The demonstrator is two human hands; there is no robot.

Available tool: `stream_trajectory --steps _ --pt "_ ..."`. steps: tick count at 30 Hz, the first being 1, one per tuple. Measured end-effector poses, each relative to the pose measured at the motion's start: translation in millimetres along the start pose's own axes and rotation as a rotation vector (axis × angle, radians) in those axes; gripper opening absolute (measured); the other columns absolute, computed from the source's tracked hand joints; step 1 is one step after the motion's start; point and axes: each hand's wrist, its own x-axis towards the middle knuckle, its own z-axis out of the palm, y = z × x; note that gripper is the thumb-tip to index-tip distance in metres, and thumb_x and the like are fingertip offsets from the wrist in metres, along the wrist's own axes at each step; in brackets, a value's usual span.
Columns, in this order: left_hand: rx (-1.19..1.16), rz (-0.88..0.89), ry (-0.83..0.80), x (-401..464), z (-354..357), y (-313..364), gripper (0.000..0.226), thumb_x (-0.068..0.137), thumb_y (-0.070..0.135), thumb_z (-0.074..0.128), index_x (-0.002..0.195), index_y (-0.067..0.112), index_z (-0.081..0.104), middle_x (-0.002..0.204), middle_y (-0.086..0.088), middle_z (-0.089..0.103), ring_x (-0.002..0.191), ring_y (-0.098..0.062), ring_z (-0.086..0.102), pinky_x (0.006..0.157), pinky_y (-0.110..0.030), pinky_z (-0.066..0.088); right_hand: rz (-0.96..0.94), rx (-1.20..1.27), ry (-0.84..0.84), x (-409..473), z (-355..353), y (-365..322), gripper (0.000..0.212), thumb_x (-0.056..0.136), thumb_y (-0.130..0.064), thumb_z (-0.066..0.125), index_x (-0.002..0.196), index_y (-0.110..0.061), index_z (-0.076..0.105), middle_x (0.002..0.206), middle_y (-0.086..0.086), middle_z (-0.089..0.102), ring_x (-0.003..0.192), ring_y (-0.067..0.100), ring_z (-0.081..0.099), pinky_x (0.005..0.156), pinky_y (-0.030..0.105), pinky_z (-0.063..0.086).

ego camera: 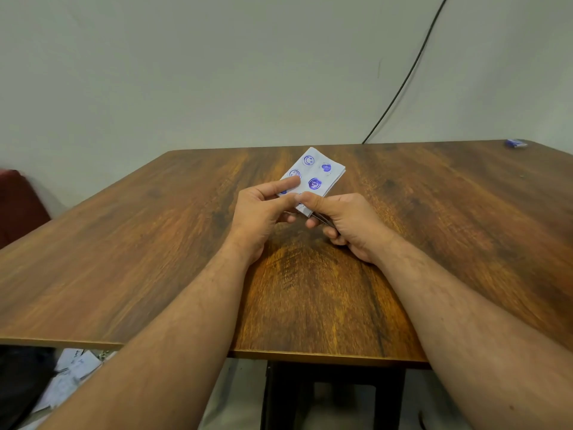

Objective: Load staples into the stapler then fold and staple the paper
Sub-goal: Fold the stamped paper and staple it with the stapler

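At frame centre we find the left hand pinching the folded paper; the right hand clamps the stapler on its near edge, above the desk.

The folded paper sits over the middle of the desk, between both hands. A small box lies at the far right corner. Loose sheets lie on the floor below the desk's left edge.

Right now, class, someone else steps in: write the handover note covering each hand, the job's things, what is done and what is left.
Left hand: pinching the folded paper by its near edge.
Right hand: closed around a mostly hidden metal object, likely the stapler, at the paper's near corner.
Small blue box: far right corner of the table.
Done: folding.
Cannot tell: staples loaded, staple driven.
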Motion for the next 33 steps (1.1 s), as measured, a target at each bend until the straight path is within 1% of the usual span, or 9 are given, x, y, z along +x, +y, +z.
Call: stream_trajectory --steps 5,9,19,22,25,28,30,32,33 --pt "-0.01 -0.001 -0.004 -0.2 1.2 1.1 0.029 0.085 -0.003 0.071 0.114 0.002 0.073 0.109 -0.012 0.074 0.063 -0.009 0.065 0.054 -0.019 0.053 -0.013 0.009 0.02 -0.1 0.2 -0.1 0.037 0.08 -0.046 0.079 0.092 -0.011 0.078 0.069 0.009 0.069 0.043 0.01 0.036 0.037 0.018 0.025" --pt "-0.032 -0.002 -0.009 -1.3 1.0 2.3 0.026 0.089 -0.002 0.067 0.115 -0.002 0.071 0.1 -0.011 0.074 0.059 -0.007 0.062 0.054 -0.018 0.053 -0.011 0.017 0.021 0.6 0.1 0.5 0.033 0.082 -0.043 0.078 0.089 -0.01 0.077 0.071 0.011 0.07 0.04 0.009 0.037 0.035 0.017 0.025" --pt "-0.025 -0.003 -0.004 -0.3 -0.2 0.2 0.025 0.087 -0.002 0.068 0.111 0.002 0.073 0.105 -0.014 0.074 0.059 -0.009 0.062 0.055 -0.018 0.054 -0.013 0.001 0.024 1.1 -0.4 1.4 0.034 0.082 -0.043 0.078 0.091 -0.01 0.077 0.069 0.011 0.069 0.041 0.01 0.038 0.036 0.018 0.026" --pt "-0.022 -0.003 -0.009 -0.8 -0.2 0.4 0.026 0.088 -0.002 0.068 0.113 0.0 0.072 0.107 -0.014 0.073 0.058 -0.008 0.063 0.055 -0.018 0.054 -0.012 -0.006 0.037 1.6 -0.3 2.1 0.034 0.082 -0.043 0.079 0.087 -0.009 0.077 0.067 0.011 0.069 0.042 0.012 0.037 0.037 0.018 0.025" --pt "-0.047 -0.005 0.001 -1.4 0.3 1.6 0.026 0.088 -0.002 0.068 0.114 0.0 0.072 0.104 -0.012 0.074 0.057 -0.007 0.062 0.054 -0.017 0.054 -0.037 -0.009 0.046 1.2 1.7 2.6 0.035 0.082 -0.045 0.078 0.085 -0.01 0.077 0.068 0.01 0.07 0.042 0.011 0.038 0.037 0.018 0.025" --pt "-0.076 -0.011 0.025 -0.3 0.2 0.9 0.025 0.087 -0.003 0.068 0.112 0.001 0.072 0.099 -0.013 0.074 0.054 -0.007 0.06 0.052 -0.017 0.051 -0.041 0.06 0.035 2.0 1.1 1.6 0.038 0.082 -0.047 0.077 0.092 -0.01 0.077 0.071 0.009 0.07 0.041 0.01 0.038 0.036 0.017 0.023" --pt "-0.086 -0.012 0.048 1.2 -0.2 -0.2 0.025 0.087 -0.005 0.067 0.111 0.0 0.073 0.1 -0.016 0.073 0.053 -0.007 0.058 0.049 -0.017 0.048 -0.02 0.135 0.057 4.1 -1.1 1.1 0.041 0.083 -0.047 0.076 0.097 -0.008 0.076 0.073 0.01 0.07 0.041 0.009 0.038 0.036 0.017 0.023" --pt "-0.047 -0.001 0.056 2.4 -0.3 -1.1 0.024 0.088 -0.005 0.065 0.108 0.003 0.075 0.101 -0.016 0.072 0.053 -0.007 0.056 0.047 -0.018 0.046 0.002 0.181 0.072 5.3 -2.5 0.8 0.043 0.083 -0.047 0.076 0.099 -0.007 0.075 0.075 0.011 0.07 0.041 0.009 0.038 0.035 0.018 0.024" --pt "-0.018 0.013 0.05 2.2 0.2 -1.5 0.024 0.088 -0.004 0.064 0.105 0.006 0.077 0.098 -0.015 0.072 0.054 -0.008 0.053 0.047 -0.019 0.044 0.007 0.185 0.071 5.1 -3.0 0.8 0.044 0.083 -0.047 0.076 0.1 -0.006 0.074 0.075 0.011 0.07 0.041 0.009 0.038 0.035 0.018 0.025"
